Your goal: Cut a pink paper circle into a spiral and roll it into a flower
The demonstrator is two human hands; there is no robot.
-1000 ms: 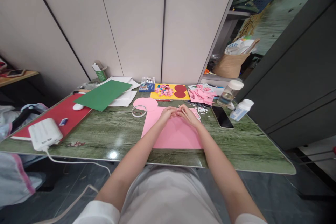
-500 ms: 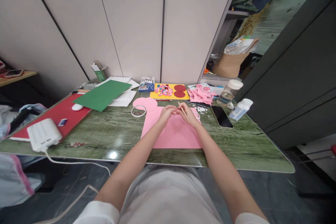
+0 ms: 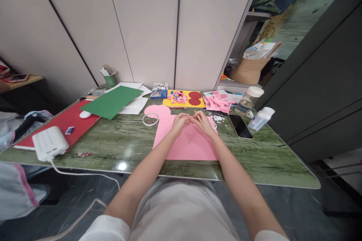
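Observation:
My left hand (image 3: 179, 123) and my right hand (image 3: 203, 123) meet above a pink paper sheet (image 3: 188, 144) on the green table (image 3: 118, 143). The right hand's fingers are pinched on a thin wooden stick (image 3: 197, 116) that points up and away. The left hand's fingers are curled close to the stick's near end, pinching something too small to make out. A pink paper circle (image 3: 157, 111) lies just behind the sheet, with a roll of tape (image 3: 150, 119) beside it.
A phone (image 3: 240, 126), a clear jar (image 3: 248, 100) and a white bottle (image 3: 261, 118) stand to the right. Pink scraps (image 3: 217, 101), a yellow sheet with pompoms (image 3: 181, 98), green paper (image 3: 111, 101), a red sheet (image 3: 60, 124) and a white power bank (image 3: 49, 143) lie around.
The stick in the right hand tipped up a little; both hands stay together over the pink sheet with small finger movements.

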